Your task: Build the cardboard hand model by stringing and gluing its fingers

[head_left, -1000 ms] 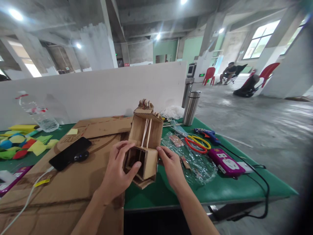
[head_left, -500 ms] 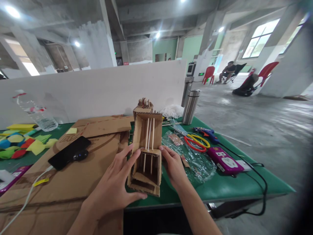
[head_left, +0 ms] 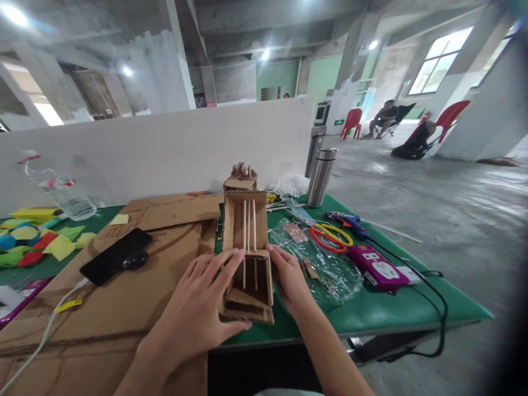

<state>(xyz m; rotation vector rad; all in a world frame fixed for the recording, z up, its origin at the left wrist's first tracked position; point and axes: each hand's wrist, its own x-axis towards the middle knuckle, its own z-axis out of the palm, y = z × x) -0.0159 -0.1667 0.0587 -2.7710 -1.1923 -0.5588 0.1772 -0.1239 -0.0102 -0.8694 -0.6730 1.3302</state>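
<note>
Since half a second ago the cardboard model point(head_left: 248, 258) has been lowered from its tilt and now lies nearly flat, open side up, near the front edge of the green table point(head_left: 383, 313). The left hand point(head_left: 198, 308) cups its left wall, thumb along the bottom edge and fingers on the rim, grasping it; the right hand point(head_left: 291, 280) presses its fingertips to the right wall, so the model is pinched between both. It looks light, and its thin sticks point(head_left: 248, 225) look fragile, so the stiff outer walls are the places to hold. Just left lies a cardboard sheet point(head_left: 124, 297) with a phone point(head_left: 116, 256); right are scissors point(head_left: 330, 237), a purple power strip point(head_left: 377, 267) and a steel flask point(head_left: 322, 177)
</note>
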